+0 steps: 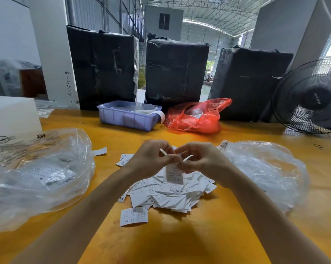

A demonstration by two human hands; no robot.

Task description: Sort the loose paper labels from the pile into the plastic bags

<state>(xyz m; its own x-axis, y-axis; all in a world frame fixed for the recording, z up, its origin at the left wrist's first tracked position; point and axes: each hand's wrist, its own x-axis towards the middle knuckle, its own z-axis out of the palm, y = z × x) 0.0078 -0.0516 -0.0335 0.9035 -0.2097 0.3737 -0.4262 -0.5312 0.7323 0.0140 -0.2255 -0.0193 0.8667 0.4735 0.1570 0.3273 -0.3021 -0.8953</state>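
Pinching a few labels (pixel 174 174) at mid-frame, both the left hand (pixel 153 159) and right hand (pixel 202 161) are working over the pile (pixel 170 195). Thin slips could be sticking together, landing wrong sizes in the left bag (pixel 37 174) or right bag (pixel 265 168).

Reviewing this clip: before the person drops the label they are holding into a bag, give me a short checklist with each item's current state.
1. Label held securely: ok. The left hand and right hand both pinch the held label above the pile.
2. Size readable: ok, it shows XL.
3. Only one label pinched: cannot tell; small white strips show between the fingers.
4. Left clear bag open to receive: ok, its mouth gapes toward the pile.
5. Right clear bag open: cannot tell, its mouth is not visible.
6. Which bag takes XL: cannot tell; the sizes inside are unreadable.
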